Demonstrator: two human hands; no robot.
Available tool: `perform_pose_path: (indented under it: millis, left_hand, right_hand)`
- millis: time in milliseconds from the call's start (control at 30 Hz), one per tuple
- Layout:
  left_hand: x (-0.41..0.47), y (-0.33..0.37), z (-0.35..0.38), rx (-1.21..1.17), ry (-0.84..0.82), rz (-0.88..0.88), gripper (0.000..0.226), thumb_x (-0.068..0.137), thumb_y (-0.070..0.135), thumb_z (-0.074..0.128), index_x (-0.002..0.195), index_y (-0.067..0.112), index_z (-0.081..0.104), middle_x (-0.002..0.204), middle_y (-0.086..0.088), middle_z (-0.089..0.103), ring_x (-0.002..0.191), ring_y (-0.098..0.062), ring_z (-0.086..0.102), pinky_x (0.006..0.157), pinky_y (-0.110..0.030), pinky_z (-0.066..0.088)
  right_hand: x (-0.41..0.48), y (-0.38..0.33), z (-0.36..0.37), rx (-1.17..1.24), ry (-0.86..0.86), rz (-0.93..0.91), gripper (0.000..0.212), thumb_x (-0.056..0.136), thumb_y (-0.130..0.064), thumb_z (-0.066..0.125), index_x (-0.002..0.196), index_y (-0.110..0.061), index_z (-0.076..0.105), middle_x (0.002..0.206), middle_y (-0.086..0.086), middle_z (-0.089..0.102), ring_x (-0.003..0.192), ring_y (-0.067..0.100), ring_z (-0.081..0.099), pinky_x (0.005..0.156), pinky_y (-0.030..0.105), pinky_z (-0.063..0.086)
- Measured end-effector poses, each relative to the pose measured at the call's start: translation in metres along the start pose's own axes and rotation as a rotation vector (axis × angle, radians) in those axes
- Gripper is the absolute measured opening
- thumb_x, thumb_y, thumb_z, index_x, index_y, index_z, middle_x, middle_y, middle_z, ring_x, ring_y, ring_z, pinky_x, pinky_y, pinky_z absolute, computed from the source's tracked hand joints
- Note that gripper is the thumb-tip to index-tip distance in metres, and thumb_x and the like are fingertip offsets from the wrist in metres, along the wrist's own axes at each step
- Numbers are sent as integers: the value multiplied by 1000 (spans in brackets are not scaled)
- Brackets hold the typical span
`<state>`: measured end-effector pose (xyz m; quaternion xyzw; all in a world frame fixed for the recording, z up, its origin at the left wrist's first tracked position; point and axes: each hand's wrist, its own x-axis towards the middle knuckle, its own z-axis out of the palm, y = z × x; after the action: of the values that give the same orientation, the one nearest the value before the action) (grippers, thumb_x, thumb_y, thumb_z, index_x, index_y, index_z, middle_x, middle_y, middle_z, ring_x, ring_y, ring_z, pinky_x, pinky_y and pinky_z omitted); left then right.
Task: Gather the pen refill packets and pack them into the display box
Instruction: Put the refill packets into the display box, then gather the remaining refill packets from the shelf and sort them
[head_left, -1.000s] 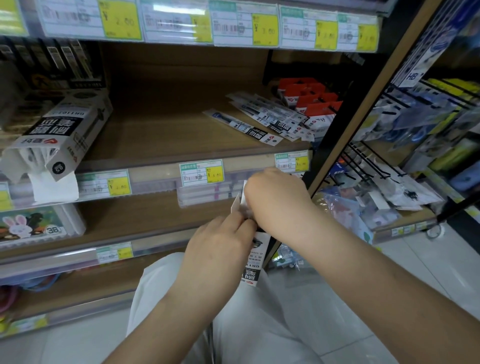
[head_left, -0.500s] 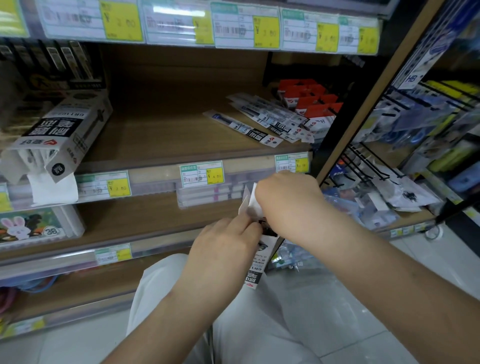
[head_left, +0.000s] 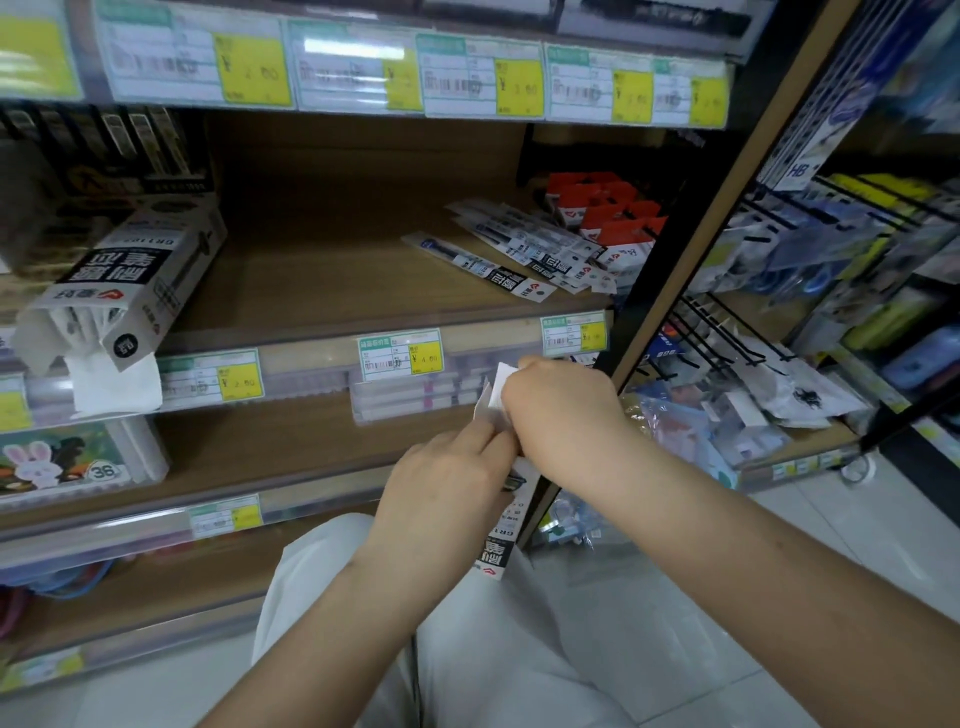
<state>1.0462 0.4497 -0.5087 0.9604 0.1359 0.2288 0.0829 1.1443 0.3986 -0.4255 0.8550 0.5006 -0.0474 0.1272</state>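
Display box (head_left: 130, 275), left of frame: lies on its side on the wooden shelf (head_left: 322, 280), open end toward the aisle, a white flap hanging over the shelf edge and white packets visible in its mouth.
Pen refill packets (head_left: 524, 254): fanned loose across the right end of the same shelf, well apart from that box, with red-topped packs (head_left: 602, 208) just behind them.
Right hand (head_left: 561, 410): closed over the upper end of a second, narrow box, fingers curled out of sight, seemingly pinching its top flaps.
Left hand (head_left: 441, 483): grips the same box partway down, fingertips meeting the right hand's.
Held box (head_left: 493, 551): carries the same black-and-white print as the one on the shelf, tilted slightly from upright above the person's lap, below the shelf's price label (head_left: 400, 353).
Top flap (head_left: 503, 382): white, standing up past the right knuckles.
Step in hand: most likely working the held box's top flaps; whether they are being opened or tucked shut cannot be told, nor what is inside.
Next move: if opening, one hand must let go and reach up and right for the loose packets, square them into a bundle, then slide them in lengthwise while the other hand steadies the box.
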Motion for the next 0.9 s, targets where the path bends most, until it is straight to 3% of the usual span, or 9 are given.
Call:
perform_pose_path:
  millis: [67,133,267,367,500,567,700,800,900]
  left_hand:
    - [1,-1,-10,6,19,37,44,37,19,89,72,15,63,74,-1,62,49,-24,57,39,-23,37]
    - [1,0,-23,16,73,82,40,40,23,89,69,14,62,75,-1,63,49,-23,57,39,-22,37]
    - [5,9,-71,78,202,128,16,69,30,56,69,14,57,76,-3,62,52,-24,57,41,-27,39]
    - [13,16,-109,121,306,146,16,77,26,56,77,11,62,78,-4,63,62,-25,58,49,-35,45]
    - [14,15,-142,148,516,129,15,87,16,63,77,5,64,73,-10,59,65,-31,54,56,-41,39]
    - [10,6,-145,133,582,94,18,89,20,62,78,6,63,77,-12,62,68,-32,56,57,-43,41]
    - [-1,-22,-134,166,714,21,11,87,15,60,83,4,61,89,-18,67,82,-28,52,65,-37,40]
    - [-6,-47,-112,215,776,30,7,85,8,62,89,4,58,93,-21,65,84,-34,51,69,-38,38]
    - [-3,-75,-85,241,789,98,12,87,11,58,94,2,56,102,-13,54,85,-35,49,70,-39,37]
  right_hand:
    - [-3,3,-5,38,33,-22,24,82,-4,54,64,-11,39,74,2,38,74,26,48,57,27,33]
    - [-10,6,-18,70,58,-67,32,80,-8,56,58,-17,35,66,0,36,66,23,43,50,24,30]
    - [-39,9,-65,168,261,-186,14,84,-22,57,75,-20,67,84,1,61,85,21,58,69,30,49]
    - [-60,15,-100,274,469,-333,12,84,-28,60,83,-26,72,92,-6,62,90,14,57,81,32,49]
    - [-83,25,-123,624,678,-569,14,79,-33,65,85,-23,72,96,-9,61,82,-5,53,71,13,41]
    - [-93,32,-122,795,753,-642,13,81,-30,66,90,-21,72,109,-6,60,83,-5,56,65,15,46]
    - [-82,56,-102,1016,901,-454,17,84,-30,57,82,-20,70,94,-6,67,85,14,62,69,36,53]
    - [-42,66,-69,1078,655,-200,14,82,-25,61,73,-18,70,76,1,69,73,12,63,68,30,50]
    - [4,67,-29,938,511,-75,20,84,-18,65,66,-26,67,66,-8,66,62,0,57,59,17,43]
